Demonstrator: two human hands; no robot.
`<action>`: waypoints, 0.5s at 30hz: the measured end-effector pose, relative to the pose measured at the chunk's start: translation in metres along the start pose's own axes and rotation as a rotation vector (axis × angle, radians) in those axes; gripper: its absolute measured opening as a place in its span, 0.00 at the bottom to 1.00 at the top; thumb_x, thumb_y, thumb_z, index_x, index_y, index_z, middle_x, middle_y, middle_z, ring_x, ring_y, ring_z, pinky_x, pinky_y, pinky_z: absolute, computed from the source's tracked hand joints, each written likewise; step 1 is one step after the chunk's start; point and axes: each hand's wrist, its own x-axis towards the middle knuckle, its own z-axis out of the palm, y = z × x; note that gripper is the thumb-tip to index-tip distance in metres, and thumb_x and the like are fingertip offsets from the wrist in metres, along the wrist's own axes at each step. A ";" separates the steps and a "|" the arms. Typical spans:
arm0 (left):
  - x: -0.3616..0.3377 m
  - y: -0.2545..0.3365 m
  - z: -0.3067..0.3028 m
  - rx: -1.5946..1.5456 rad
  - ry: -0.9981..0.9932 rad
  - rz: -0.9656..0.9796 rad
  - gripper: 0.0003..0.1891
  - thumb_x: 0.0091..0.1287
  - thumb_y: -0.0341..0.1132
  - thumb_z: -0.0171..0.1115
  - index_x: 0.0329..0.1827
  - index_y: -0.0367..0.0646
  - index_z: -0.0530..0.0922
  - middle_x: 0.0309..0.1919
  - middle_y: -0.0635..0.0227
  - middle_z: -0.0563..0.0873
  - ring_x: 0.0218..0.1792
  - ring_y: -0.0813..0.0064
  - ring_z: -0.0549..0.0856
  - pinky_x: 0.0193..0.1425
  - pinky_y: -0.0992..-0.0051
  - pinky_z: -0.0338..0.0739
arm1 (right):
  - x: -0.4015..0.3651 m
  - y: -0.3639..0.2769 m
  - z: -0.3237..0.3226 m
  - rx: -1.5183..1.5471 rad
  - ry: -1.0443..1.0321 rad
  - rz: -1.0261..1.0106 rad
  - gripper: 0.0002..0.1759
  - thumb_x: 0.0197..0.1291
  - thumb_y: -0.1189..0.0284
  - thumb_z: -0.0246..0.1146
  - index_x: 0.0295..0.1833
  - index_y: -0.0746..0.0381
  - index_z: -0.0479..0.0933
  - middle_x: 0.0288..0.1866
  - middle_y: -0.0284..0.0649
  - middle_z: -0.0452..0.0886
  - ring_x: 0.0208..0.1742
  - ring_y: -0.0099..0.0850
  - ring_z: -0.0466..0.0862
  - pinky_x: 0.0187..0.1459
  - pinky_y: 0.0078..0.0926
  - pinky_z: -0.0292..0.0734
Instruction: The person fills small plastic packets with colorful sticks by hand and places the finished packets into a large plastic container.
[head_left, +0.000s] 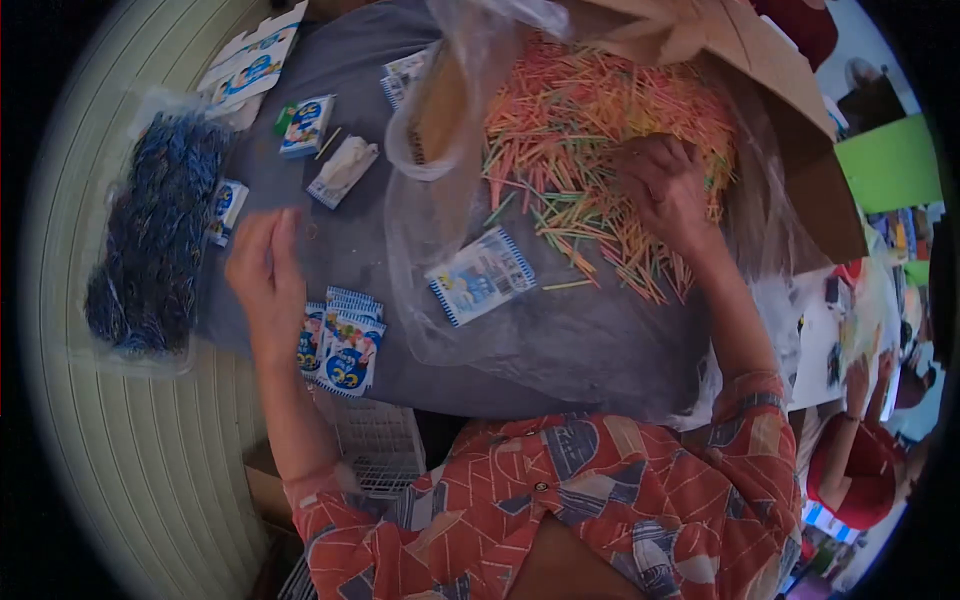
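Note:
A big heap of thin pink, orange, yellow and green sticks [590, 120] spills from a cardboard box lined with clear plastic. On the heap rests my right hand [668, 190], its fingers bent down among the sticks. My left hand [265, 260] hovers over the grey cloth with thumb and fingers drawn together; whatever is between them is too small to make out. Below it lies a stack of blue and white packets [350, 355]. Another packet [482, 277] lies on the plastic. To the left, a clear tray holds many dark blue strands [160, 220].
Small boxes [306, 126] and a white packet [343, 172] lie on the grey cloth [400, 385]. A clear plastic tub [435, 125] stands beside the heap. The cardboard box [810, 190] has raised flaps. A person in red [860, 470] is at the far right.

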 end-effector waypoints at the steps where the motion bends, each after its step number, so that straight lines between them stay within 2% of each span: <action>1: -0.024 0.026 -0.002 -0.025 -0.005 0.031 0.07 0.67 0.30 0.65 0.40 0.33 0.83 0.32 0.60 0.83 0.35 0.64 0.82 0.41 0.68 0.76 | -0.001 0.005 -0.001 -0.003 -0.015 0.030 0.16 0.55 0.69 0.67 0.51 0.54 0.84 0.52 0.36 0.83 0.57 0.38 0.78 0.57 0.41 0.68; 2: -0.044 0.053 0.004 -0.043 -0.004 0.056 0.05 0.65 0.28 0.66 0.34 0.34 0.83 0.28 0.62 0.83 0.29 0.61 0.81 0.36 0.66 0.76 | -0.002 0.009 0.002 -0.003 -0.017 0.042 0.16 0.55 0.69 0.67 0.51 0.54 0.84 0.52 0.36 0.83 0.57 0.38 0.78 0.57 0.41 0.68; 4: -0.077 0.084 0.029 0.107 -0.204 0.348 0.04 0.60 0.28 0.71 0.33 0.38 0.83 0.28 0.64 0.81 0.29 0.62 0.79 0.33 0.66 0.74 | -0.004 0.010 0.011 -0.053 -0.017 -0.030 0.17 0.55 0.70 0.67 0.53 0.53 0.84 0.55 0.35 0.81 0.59 0.36 0.77 0.58 0.42 0.67; 6: -0.096 0.096 0.060 0.078 -0.365 0.417 0.09 0.54 0.30 0.74 0.35 0.40 0.83 0.32 0.64 0.80 0.33 0.62 0.79 0.37 0.66 0.73 | 0.006 -0.007 0.017 -0.046 -0.034 -0.086 0.18 0.55 0.70 0.67 0.54 0.51 0.84 0.58 0.36 0.80 0.62 0.37 0.75 0.59 0.45 0.66; 8: -0.091 0.111 0.093 0.199 -0.329 0.398 0.10 0.54 0.31 0.72 0.36 0.39 0.83 0.35 0.64 0.80 0.37 0.62 0.79 0.40 0.65 0.74 | 0.022 -0.027 0.025 -0.043 -0.044 -0.138 0.19 0.55 0.70 0.67 0.54 0.50 0.84 0.60 0.37 0.79 0.65 0.38 0.73 0.60 0.48 0.65; 10: -0.095 0.106 0.109 0.319 -0.285 0.383 0.11 0.53 0.32 0.71 0.38 0.39 0.82 0.37 0.64 0.79 0.41 0.62 0.79 0.44 0.64 0.74 | 0.045 -0.042 0.032 -0.187 -0.056 -0.293 0.22 0.56 0.72 0.65 0.58 0.48 0.82 0.67 0.41 0.73 0.70 0.40 0.68 0.63 0.55 0.62; 12: -0.101 0.086 0.124 0.567 -0.403 0.382 0.13 0.53 0.32 0.66 0.41 0.37 0.83 0.40 0.63 0.78 0.45 0.63 0.78 0.49 0.63 0.73 | 0.068 -0.048 0.039 -0.204 -0.105 -0.271 0.24 0.57 0.71 0.62 0.61 0.49 0.79 0.68 0.42 0.72 0.71 0.40 0.67 0.64 0.58 0.60; 13: -0.104 0.081 0.129 0.575 -0.395 0.387 0.13 0.53 0.32 0.66 0.41 0.37 0.83 0.40 0.63 0.78 0.45 0.63 0.78 0.49 0.63 0.73 | 0.078 -0.046 0.043 -0.222 -0.169 -0.240 0.25 0.58 0.70 0.60 0.64 0.50 0.76 0.69 0.43 0.70 0.73 0.39 0.65 0.66 0.62 0.59; 15: -0.111 0.073 0.133 0.546 -0.237 0.480 0.13 0.52 0.33 0.63 0.40 0.38 0.83 0.37 0.64 0.78 0.42 0.63 0.79 0.48 0.64 0.74 | 0.100 -0.033 0.053 -0.259 -0.149 -0.226 0.27 0.60 0.70 0.59 0.67 0.50 0.73 0.71 0.43 0.68 0.73 0.39 0.65 0.67 0.60 0.59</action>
